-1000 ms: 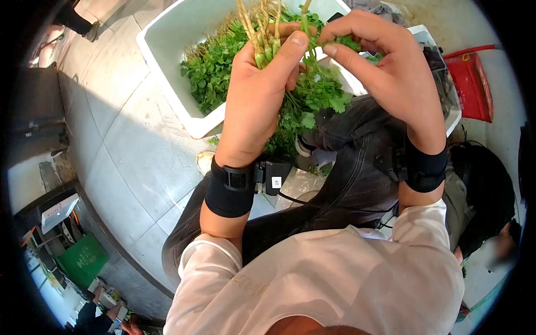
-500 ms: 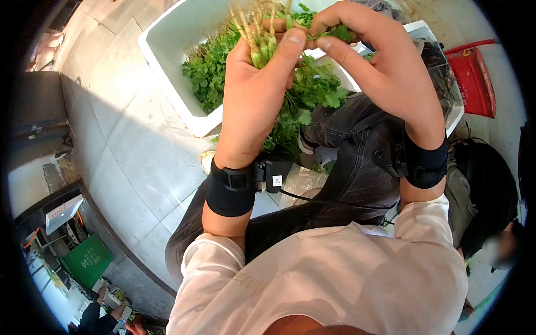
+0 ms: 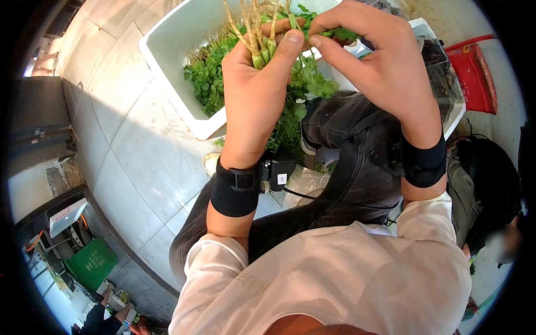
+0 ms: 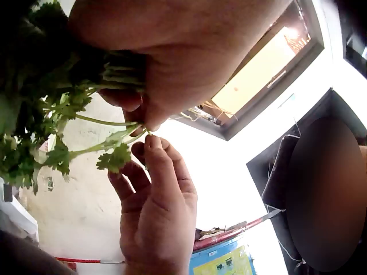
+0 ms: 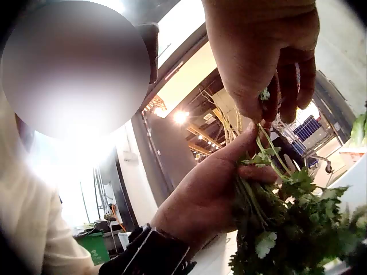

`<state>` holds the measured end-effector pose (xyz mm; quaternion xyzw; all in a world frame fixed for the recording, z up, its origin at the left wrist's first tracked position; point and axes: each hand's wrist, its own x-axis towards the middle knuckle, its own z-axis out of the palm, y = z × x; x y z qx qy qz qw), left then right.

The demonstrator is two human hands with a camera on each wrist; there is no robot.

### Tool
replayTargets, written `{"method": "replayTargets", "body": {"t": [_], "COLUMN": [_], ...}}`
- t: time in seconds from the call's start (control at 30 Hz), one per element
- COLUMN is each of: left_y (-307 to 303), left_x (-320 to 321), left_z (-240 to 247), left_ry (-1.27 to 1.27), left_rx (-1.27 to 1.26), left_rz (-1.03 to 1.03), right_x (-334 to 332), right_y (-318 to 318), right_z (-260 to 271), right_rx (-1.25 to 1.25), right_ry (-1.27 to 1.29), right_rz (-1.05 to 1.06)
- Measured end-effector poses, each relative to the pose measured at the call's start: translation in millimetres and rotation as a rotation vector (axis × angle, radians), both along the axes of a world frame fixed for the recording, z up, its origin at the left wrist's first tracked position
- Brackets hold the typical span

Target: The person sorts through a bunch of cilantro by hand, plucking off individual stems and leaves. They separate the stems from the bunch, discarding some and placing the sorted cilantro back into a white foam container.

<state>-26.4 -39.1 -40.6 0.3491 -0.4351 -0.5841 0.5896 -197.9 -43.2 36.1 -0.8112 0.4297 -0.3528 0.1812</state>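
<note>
My left hand (image 3: pixel 255 92) grips a bunch of coriander (image 5: pixel 289 220), with pale roots (image 3: pixel 254 30) standing up above the fist and leaves hanging below. At the left thumb's tip, a thin stem (image 4: pixel 106 121) comes out sideways from the grip. My right hand (image 3: pixel 379 70) is close beside it, thumb and forefinger pinching at a stem right at that thumb tip. A small green leaf sprig (image 3: pixel 343 34) shows inside the right hand's curl. The left wrist view has the right hand (image 4: pixel 160 209) below the left, fingertips meeting at the stem.
A white foam box (image 3: pixel 167 47) holding more coriander (image 3: pixel 206 86) is ahead. To the right are a second white bin (image 3: pixel 455 114) and a red container (image 3: pixel 473 78). Leaves lie between the legs near a clear plastic bag (image 3: pixel 307 184). Pale floor tiles (image 3: pixel 137 148) spread to the left.
Both hands have shifted slightly left and up with the bunch. The right fingertips have come in closer to the left thumb. The left hand keeps its grip.
</note>
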Motion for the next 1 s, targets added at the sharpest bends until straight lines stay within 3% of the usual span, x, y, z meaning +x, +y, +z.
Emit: {"method": "replayTargets", "body": {"t": [0.1, 0.17, 0.37, 0.43, 0.57, 0.77, 0.8, 0.87, 0.93, 1.0], "left_y": [-1, -2, -2, -1, -1, 3, 5, 6, 1, 1], "left_x": [-1, 1, -2, -1, 2, -3, -6, -4, 2, 0], "left_z": [0, -1, -4, -2, 1, -1, 11, 12, -1, -1], "left_ry": [-0.048, -0.216, -0.229, -0.199, -0.099, -0.078, -0.093, -0.115, -0.093, -0.13], "left_rx": [-0.063, -0.081, -0.096, -0.079, -0.002, -0.056, 0.073, 0.199, -0.07, -0.052], "left_rz": [0.038, -0.029, -0.066, -0.079, -0.132, -0.045, -0.049, -0.048, -0.067, -0.031], "right_x": [-1, -1, 7, 1, -1, -7, -3, 7, -9, -13], "right_y": [0, 0, 7, -1, -6, -9, -3, 14, 11, 10], "right_z": [-2, -2, 5, -3, 0, -16, -10, 9, -1, -2], "right_rx": [0.021, 0.029, -0.096, -0.004, 0.046, -0.111, -0.109, -0.089, -0.117, -0.182], "right_ry": [-0.078, -0.086, 0.012, -0.109, -0.056, -0.166, -0.17, 0.057, 0.099, 0.123], "right_rz": [-0.05, -0.081, -0.158, -0.127, -0.115, 0.091, 0.09, -0.073, -0.039, 0.022]}}
